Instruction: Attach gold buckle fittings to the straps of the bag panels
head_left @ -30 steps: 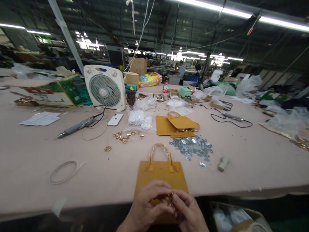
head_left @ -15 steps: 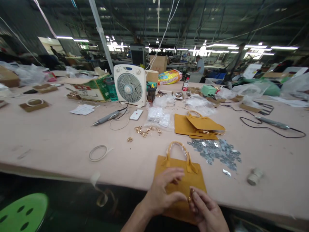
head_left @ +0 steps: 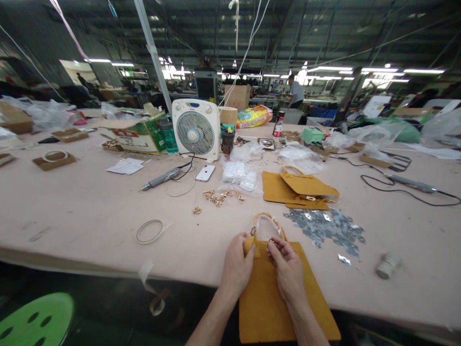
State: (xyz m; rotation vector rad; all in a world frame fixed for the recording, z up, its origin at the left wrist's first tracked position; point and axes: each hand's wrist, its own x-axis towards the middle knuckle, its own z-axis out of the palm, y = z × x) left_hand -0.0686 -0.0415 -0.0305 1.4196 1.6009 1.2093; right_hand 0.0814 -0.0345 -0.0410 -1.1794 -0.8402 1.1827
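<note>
A mustard-yellow handbag (head_left: pixel 288 307) lies flat at the table's front edge, its lower end hanging past it. Its looped handle (head_left: pixel 264 215) points away from me and is partly wrapped in clear film. My left hand (head_left: pixel 237 266) is closed on the handle's left base, where a small gold fitting (head_left: pixel 253 231) shows above the fingertips. Between thumb and fingers, my right hand (head_left: pixel 286 266) pinches a small gold metal piece (head_left: pixel 270 239) just right of the left hand, over the bag's top edge. The fingers hide most of that piece.
Flat silver metal plates (head_left: pixel 331 228) lie right of the bag, below a second yellow bag (head_left: pixel 298 187). Gold hardware (head_left: pixel 221 197) is heaped near a white phone (head_left: pixel 205 173). Corded tools (head_left: pixel 160 180), a tape roll (head_left: pixel 149 231) and a box fan (head_left: pixel 196 129) are around.
Both hands have moved up the bag to its handle end. My left hand, open before, has closed on the handle base. My right hand still pinches a small gold piece.
</note>
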